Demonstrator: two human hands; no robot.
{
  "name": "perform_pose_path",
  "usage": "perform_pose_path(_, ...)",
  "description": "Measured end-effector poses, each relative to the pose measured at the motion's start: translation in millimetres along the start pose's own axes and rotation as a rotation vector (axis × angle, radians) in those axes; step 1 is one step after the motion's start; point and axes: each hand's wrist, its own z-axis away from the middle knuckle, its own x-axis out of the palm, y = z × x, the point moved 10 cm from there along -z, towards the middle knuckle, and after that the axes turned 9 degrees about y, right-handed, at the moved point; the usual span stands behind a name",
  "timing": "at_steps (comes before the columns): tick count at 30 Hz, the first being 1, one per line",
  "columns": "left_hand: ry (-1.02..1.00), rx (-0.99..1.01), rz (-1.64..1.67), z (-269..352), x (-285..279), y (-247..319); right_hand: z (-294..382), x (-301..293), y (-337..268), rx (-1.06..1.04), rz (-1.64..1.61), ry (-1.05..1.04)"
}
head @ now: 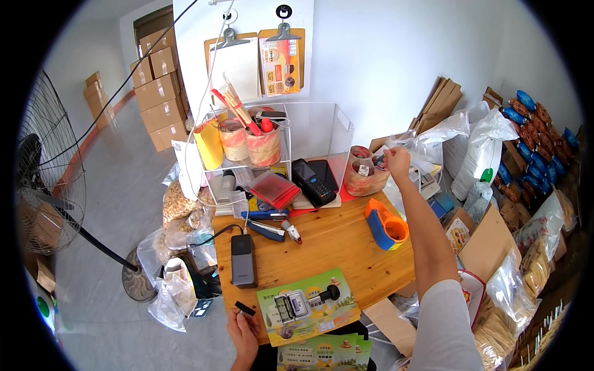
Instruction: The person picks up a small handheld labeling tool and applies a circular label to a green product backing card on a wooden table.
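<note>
My left hand [243,335] grips a small black-topped object [245,308] at the table's front left edge. Beside it, a hand stamp [293,307] with a metal frame and a black knob lies on a stack of green and yellow printed sheets [334,320]. More such sheets [315,353] rest lower down, near my lap. My right arm stretches to the back right, where my right hand [397,163] is at a cluster of tape-wrapped cups [364,184]. Its fingertips meet a small dark blue item [380,161]; whether they hold it I cannot tell.
An orange and blue tape dispenser [387,227] stands near my right forearm. A power bank [243,266], staplers [265,230] and a card terminal [313,182] sit on the wooden table [320,250]. Behind is a wire rack [341,139]. Bags [482,148] crowd the right; a fan [51,185] stands left.
</note>
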Motion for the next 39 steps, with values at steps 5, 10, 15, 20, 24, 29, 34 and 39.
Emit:
perform_pose_path(5, -0.042, 0.006, 0.013, 0, 13, 0, -21, -30, 20, -0.222, 0.181, 0.244)
perform_pose_path(10, 0.000, 0.000, -0.019, 0, 2, 2, 2, 0, -24, -0.137, -0.045, 0.083)
perform_pose_path(15, -0.015, -0.015, -0.024, 1, 5, -1, 7, 6, -26, -0.129, 0.030, -0.032)
perform_pose_path(20, -0.032, -0.014, -0.017, 1, 9, -1, 5, 6, -18, -0.267, 0.117, 0.041)
perform_pose_path(24, -0.018, -0.002, -0.036, 1, 6, 1, 6, 19, -21, -0.228, 0.130, -0.091)
perform_pose_path(29, -0.008, -0.006, -0.041, 1, 4, -1, 9, 19, -37, -0.272, 0.193, -0.110)
perform_pose_path(34, -0.020, -0.015, -0.043, 1, 7, -2, 13, 4, -53, -0.391, 0.206, 0.068)
perform_pose_path(39, -0.009, -0.006, -0.033, 1, 4, -1, 10, -2, -82, -0.442, 0.119, 0.143)
